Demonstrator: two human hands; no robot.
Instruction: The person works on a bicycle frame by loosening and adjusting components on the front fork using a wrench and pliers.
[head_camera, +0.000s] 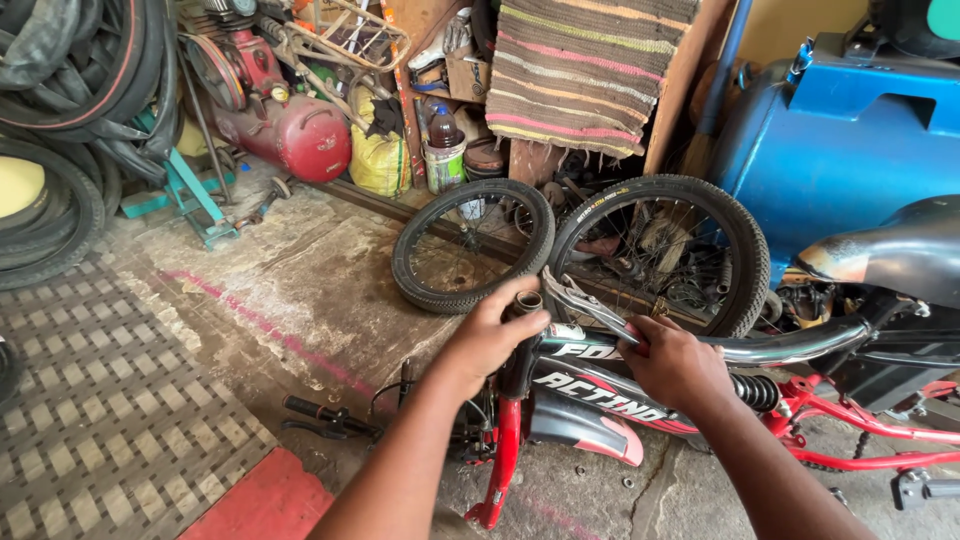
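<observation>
A red and black bicycle frame (600, 400) lies low in front of me, its head tube (524, 340) pointing up. My left hand (490, 335) wraps over the top of the head tube. My right hand (675, 365) grips the handles of metal pliers (580, 300), whose jaws point left toward the tube's open top. A red fork leg (505, 455) hangs down below the tube. The handlebar (325, 415) with black grips lies on the floor to the left.
Two spoked wheels with black tyres (470, 245) (660, 250) lean against clutter behind the frame. A red compressor (290, 130) and piled tyres (60, 120) are at back left. A blue tank (840, 140) and black seat (900, 250) stand right. A checkered mat (100, 400) covers the floor left.
</observation>
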